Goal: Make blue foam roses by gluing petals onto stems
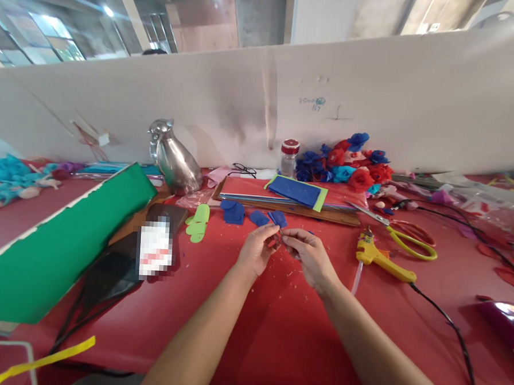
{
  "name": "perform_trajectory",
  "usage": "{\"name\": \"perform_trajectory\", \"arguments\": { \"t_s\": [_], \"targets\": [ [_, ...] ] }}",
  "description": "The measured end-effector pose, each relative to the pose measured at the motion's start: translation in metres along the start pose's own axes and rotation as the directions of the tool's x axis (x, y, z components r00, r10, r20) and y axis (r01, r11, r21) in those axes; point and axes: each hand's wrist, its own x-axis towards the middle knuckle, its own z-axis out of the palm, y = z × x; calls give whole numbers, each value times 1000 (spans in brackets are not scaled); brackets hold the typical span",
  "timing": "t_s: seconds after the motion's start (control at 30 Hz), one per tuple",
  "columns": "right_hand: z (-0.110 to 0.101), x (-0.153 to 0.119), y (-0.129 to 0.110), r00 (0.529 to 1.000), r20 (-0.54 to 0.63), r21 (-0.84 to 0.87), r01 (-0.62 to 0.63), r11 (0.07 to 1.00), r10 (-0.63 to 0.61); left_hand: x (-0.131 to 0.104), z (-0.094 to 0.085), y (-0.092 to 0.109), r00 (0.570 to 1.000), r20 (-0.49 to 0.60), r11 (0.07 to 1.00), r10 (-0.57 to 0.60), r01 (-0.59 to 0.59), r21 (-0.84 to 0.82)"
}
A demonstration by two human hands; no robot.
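Observation:
My left hand (257, 251) and my right hand (309, 256) meet fingertip to fingertip over the red tabletop (288, 332). Both are closed in a pinch around something too small to make out. Blue paper pieces (277, 218) lie just beyond the fingertips, with a further blue stack (232, 212) to their left. Light green paper pieces (198, 223) are left of those. To the right of my right hand rests a yellow glue gun (378, 257), and scissors (409, 238) with red and yellow handles lie behind it.
A metal jug (175, 159), a red-lidded jar (289, 158) and paper flowers (348, 166) stand along the white partition (227, 99). Stacked paper sheets (244, 189) lie before them. A green board (64, 251) leans at left. The glue gun's black cord (452, 329) runs down the right.

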Motion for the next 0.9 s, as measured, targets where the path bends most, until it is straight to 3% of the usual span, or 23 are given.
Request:
{"name": "perform_trajectory", "arguments": {
  "t_s": [0.47,0.73,0.9],
  "targets": [
    [-4,1,1,997,73,60,-40,997,36,2,-4,4,996,84,999,-20,16,37],
    [-1,-1,-1,1000,-11,-22,28,999,-28,3,-5,1,998,49,998,44,-46,47],
    [-1,-3,-3,999,36,9,4,1000,-5,5,-7,0,996,83,999,33,-35,24]
  ]
}}
